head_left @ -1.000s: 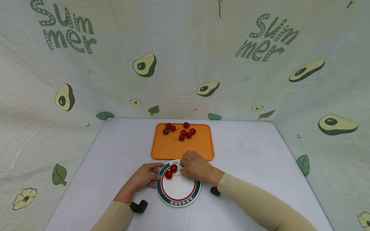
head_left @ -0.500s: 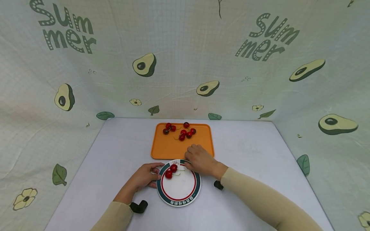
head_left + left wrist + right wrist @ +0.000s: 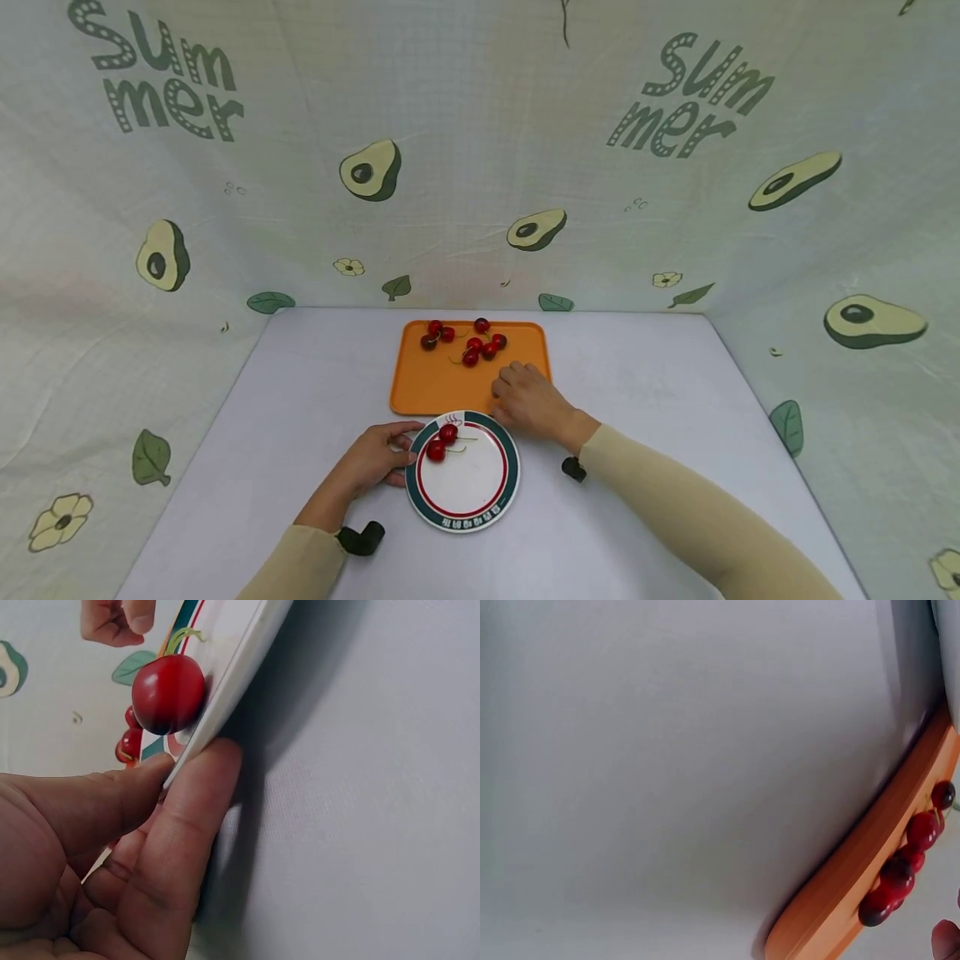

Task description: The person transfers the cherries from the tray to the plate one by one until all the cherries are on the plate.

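Left hand (image 3: 375, 458) pinches the plate (image 3: 461, 492) at its nine o'clock rim; right hand (image 3: 532, 404), near one o'clock, grip cannot be told. Two cherries (image 3: 436, 451) lie on it, at ten and eleven. Judged light, slick, easily bruised: lift by stems (image 3: 174, 643).

The bench (image 3: 637, 367) has a pale surface; an orange tray (image 3: 423, 387) lies towards its far edge. Nearer sits a round plate (image 3: 465, 490), close to the tray.
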Demonstrator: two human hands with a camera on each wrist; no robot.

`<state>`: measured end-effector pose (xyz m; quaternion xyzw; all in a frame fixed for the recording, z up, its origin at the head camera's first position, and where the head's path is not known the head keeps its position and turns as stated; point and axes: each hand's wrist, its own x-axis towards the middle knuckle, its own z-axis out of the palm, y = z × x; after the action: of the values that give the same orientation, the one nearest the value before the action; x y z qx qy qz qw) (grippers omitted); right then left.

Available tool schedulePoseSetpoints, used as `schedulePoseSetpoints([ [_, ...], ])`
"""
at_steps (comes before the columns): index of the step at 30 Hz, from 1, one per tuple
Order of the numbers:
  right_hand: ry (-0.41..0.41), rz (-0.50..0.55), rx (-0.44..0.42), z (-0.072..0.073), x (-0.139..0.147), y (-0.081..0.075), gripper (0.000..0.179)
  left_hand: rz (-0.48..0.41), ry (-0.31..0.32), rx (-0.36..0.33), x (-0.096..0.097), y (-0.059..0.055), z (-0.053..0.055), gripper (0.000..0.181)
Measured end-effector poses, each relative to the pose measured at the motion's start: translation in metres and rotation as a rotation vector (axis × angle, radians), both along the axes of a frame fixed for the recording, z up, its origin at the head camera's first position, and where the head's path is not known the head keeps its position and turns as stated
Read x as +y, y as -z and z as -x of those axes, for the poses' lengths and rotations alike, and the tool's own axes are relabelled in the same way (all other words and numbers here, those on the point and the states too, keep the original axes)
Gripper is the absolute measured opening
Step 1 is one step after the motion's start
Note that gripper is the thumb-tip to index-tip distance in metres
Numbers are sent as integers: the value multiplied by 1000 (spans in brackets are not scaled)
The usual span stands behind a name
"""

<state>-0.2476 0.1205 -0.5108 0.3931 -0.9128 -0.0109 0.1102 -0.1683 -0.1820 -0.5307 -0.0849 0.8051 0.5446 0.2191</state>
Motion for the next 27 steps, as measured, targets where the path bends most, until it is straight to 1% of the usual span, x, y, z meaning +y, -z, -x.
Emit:
schedulePoseSetpoints([
  [8, 21, 4, -18, 4, 2, -2, 30, 26, -1, -20, 1, -2, 0, 52],
  [14, 33, -24, -21, 13, 2, -8, 31, 18, 2, -29, 1, -3, 0, 52],
  [18, 52, -60, -24, 23, 2, -13, 33, 17, 4, -30, 0, -2, 0, 52],
  [23, 98, -65, -38, 41, 0, -18, 32, 22, 10, -23, 1, -3, 1, 51],
  [27, 119, -86, -49, 54, -5, -19, 33, 29, 13, -23, 2, -4, 0, 51],
])
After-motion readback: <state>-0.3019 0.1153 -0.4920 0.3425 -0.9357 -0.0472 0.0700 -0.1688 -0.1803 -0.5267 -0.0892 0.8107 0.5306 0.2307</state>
